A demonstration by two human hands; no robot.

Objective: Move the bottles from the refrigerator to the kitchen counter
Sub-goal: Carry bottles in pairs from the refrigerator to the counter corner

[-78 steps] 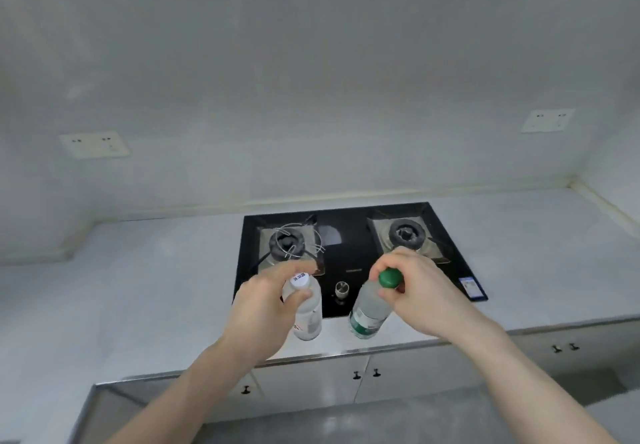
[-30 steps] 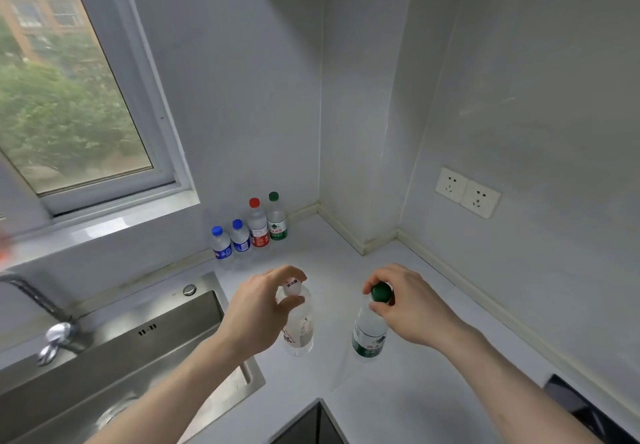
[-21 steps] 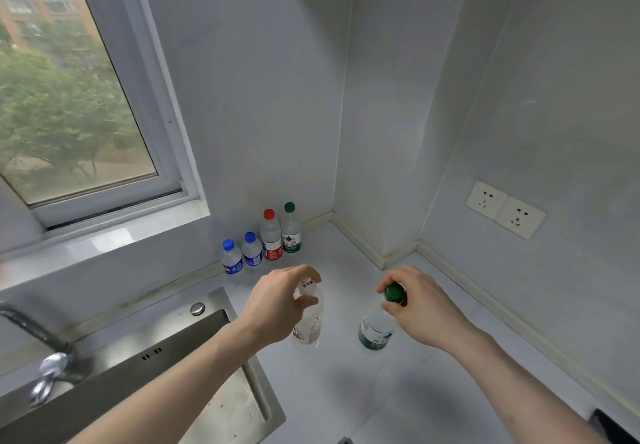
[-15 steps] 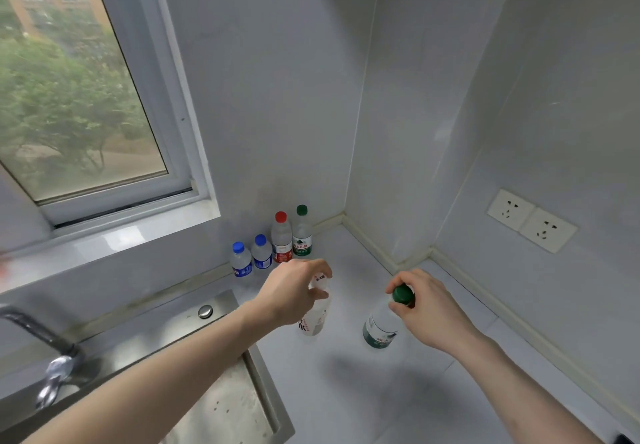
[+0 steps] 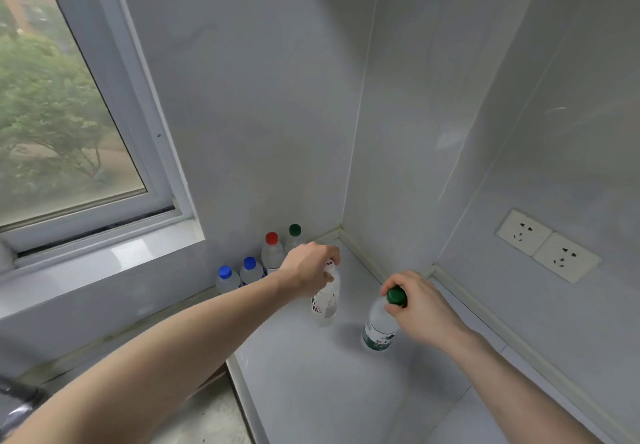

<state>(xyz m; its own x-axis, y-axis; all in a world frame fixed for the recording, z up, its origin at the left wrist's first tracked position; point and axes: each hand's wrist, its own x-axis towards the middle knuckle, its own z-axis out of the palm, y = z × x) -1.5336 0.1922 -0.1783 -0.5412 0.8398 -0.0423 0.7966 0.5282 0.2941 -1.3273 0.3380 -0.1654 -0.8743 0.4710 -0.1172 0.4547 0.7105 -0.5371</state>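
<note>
Green cap (image 5: 396, 296) pinched by right hand (image 5: 420, 308); left hand (image 5: 308, 265) grips white bottle (image 5: 325, 301) by its top, heading for row (image 5: 258, 263) at eleven o'clock.

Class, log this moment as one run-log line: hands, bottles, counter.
left hand: grips white-capped bottle | right hand: grips green-capped bottle | both bottles low over counter | four bottles by wall

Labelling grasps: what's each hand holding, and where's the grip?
Left hand: white-capped bottle, at the cap. Right hand: green-capped bottle, at the cap.
</note>
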